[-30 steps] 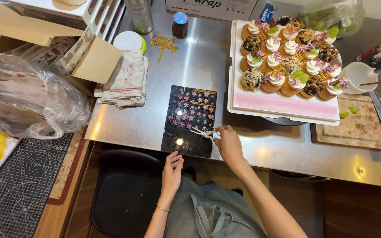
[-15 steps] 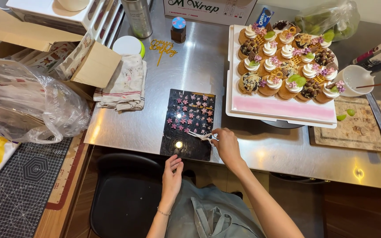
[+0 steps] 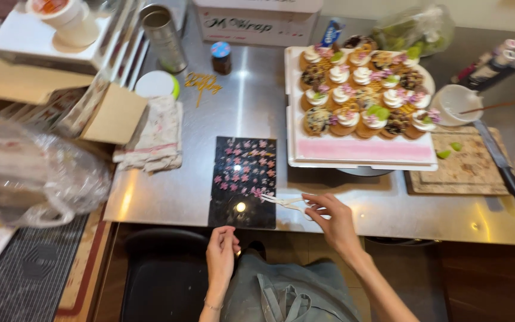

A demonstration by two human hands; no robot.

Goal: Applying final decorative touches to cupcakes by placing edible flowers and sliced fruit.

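Now, looking down from my head, my right hand pinches a pair of pale tweezers between thumb and fingertips, fingers closed on the handle end. The tweezers point toward nine o'clock, their tips resting at the lower right edge of a black sheet dotted with small pink flowers. That sheet lies flat on the steel table, just at the near edge, directly in front of me.

My left hand hangs below the table edge at about six o'clock from the sheet, fingers loosely curled and holding nothing that I can see; it is near the sheet's bottom corner, but I cannot tell whether it touches.

At two o'clock from the sheet sits a white and pink board carrying rows of decorated cupcakes. At three o'clock from the board lie a wooden cutting board, a knife and a white bowl. At ten o'clock from the sheet rests a folded cloth.
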